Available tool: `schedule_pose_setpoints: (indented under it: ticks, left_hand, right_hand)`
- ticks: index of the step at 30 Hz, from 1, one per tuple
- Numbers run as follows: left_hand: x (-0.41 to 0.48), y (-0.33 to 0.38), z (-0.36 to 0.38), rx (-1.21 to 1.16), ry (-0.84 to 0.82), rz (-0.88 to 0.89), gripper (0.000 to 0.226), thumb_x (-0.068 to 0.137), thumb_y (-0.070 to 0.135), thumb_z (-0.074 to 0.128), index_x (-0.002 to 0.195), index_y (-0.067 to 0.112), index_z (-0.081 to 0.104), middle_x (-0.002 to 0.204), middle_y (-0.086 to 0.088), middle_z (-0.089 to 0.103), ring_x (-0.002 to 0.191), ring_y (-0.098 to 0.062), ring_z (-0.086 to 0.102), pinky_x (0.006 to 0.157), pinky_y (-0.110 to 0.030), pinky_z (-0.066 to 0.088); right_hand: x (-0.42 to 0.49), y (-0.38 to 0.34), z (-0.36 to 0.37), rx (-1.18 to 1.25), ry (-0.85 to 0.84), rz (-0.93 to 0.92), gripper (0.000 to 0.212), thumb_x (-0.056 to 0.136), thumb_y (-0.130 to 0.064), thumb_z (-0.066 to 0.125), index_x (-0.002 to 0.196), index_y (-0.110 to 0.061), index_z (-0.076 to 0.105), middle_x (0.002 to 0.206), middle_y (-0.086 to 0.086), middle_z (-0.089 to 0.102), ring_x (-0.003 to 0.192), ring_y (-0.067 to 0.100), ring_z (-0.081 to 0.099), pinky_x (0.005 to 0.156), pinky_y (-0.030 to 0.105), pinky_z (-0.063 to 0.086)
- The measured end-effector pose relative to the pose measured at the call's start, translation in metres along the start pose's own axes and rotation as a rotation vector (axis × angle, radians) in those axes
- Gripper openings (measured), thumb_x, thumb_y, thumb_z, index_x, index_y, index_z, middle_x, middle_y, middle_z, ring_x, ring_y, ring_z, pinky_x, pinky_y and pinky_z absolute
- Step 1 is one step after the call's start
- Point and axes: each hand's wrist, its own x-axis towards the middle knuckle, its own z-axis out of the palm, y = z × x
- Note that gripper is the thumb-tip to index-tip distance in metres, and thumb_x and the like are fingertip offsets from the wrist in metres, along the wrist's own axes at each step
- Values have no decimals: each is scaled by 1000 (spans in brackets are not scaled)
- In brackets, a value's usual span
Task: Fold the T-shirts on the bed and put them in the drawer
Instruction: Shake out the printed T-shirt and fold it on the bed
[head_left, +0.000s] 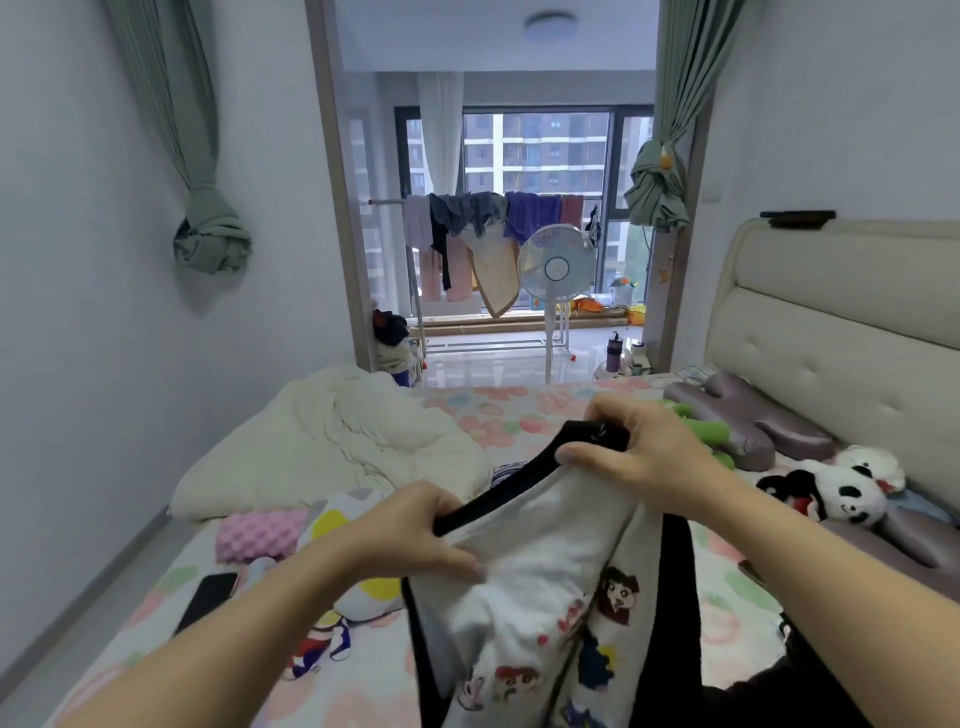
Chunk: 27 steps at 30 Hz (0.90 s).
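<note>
Lying around the held T-shirt (540, 566) are phone (206, 600), quilt (337, 441) and panda toy (847, 493).

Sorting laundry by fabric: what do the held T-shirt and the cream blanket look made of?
The T-shirt looks like soft matte cotton knit, white with printed cartoons and black trim; it hangs limp and creased. The cream blanket looks like puffy matte quilted or fleece fabric, given its rounded folds; which one is unclear.

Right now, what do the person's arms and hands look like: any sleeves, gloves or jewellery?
The left hand and right hand are bare, with no gloves, rings or watch showing. The left forearm and right forearm are uncovered as far as the bottom frame edge; no sleeve comes into view.
</note>
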Motion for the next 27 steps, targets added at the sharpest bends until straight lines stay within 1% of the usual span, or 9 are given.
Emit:
schedule_pose_setpoints:
  ticks: [5,8,10,12,14,17,20,24,27]
  left_hand:
    - [-13,-12,-29,443,224,-41,35,60,42,66,52,24,37,56,5,41,60,-14,40,58,-27,29]
    - [-13,-9,-36,411,449,65,36,72,10,64,59,27,35,81,0,42,85,-18,39,71,-28,31]
    - [-12,-10,-39,344,550,63,35,73,-4,55,68,26,40,83,-7,44,83,-23,39,64,-28,26]
    - [-11,-17,-40,385,555,-44,30,76,-5,49,94,20,46,71,-7,46,74,-27,41,58,-31,22]
    - [-11,-25,-39,502,566,-224,42,81,-2,46,119,12,38,71,-11,52,72,-33,48,58,-33,29]
    - [-10,-36,-42,666,609,-409,21,85,4,45,105,-1,48,97,-25,60,89,-40,56,63,-33,32]
    - [-9,-46,-51,456,650,-460,14,85,5,45,91,-3,55,96,-28,60,90,-38,55,64,-32,32]
    - [-14,-51,-56,-35,584,-401,22,87,0,38,85,-8,58,76,-16,52,71,-23,47,65,-30,33]
    - [-16,-52,-54,112,502,-404,22,89,0,37,71,2,49,81,-15,53,77,-25,49,64,-29,31]
  right_hand:
    - [-9,22,-10,-102,-96,-5,28,81,-28,69,68,-30,45,59,-8,49,58,5,45,56,23,33]
    - [-12,26,-9,-56,-167,45,23,83,-24,68,81,-31,46,78,-4,62,81,18,60,75,33,47]
    - [-13,26,-11,-21,-224,81,25,83,-21,67,94,-34,48,90,1,67,93,21,63,85,39,50]
    - [-13,27,-13,-111,-231,95,27,83,-20,67,101,-34,52,89,-2,67,89,20,62,80,35,49]
    - [-10,28,-14,-259,-178,107,30,83,-14,65,109,-27,58,85,-8,62,84,18,58,71,29,45]
    - [-6,30,-15,-426,-78,142,32,80,-5,57,110,-14,63,102,6,65,97,26,57,81,31,44]
    - [-6,34,-13,-474,37,187,25,84,-5,51,105,-7,65,104,16,66,99,33,57,79,34,41]
    - [-12,48,-5,-330,171,350,23,89,-4,41,105,-8,57,94,21,63,76,28,47,61,32,26]
    - [-16,60,-2,-292,142,366,26,89,-1,40,108,-9,56,100,21,63,83,30,51,63,33,26]
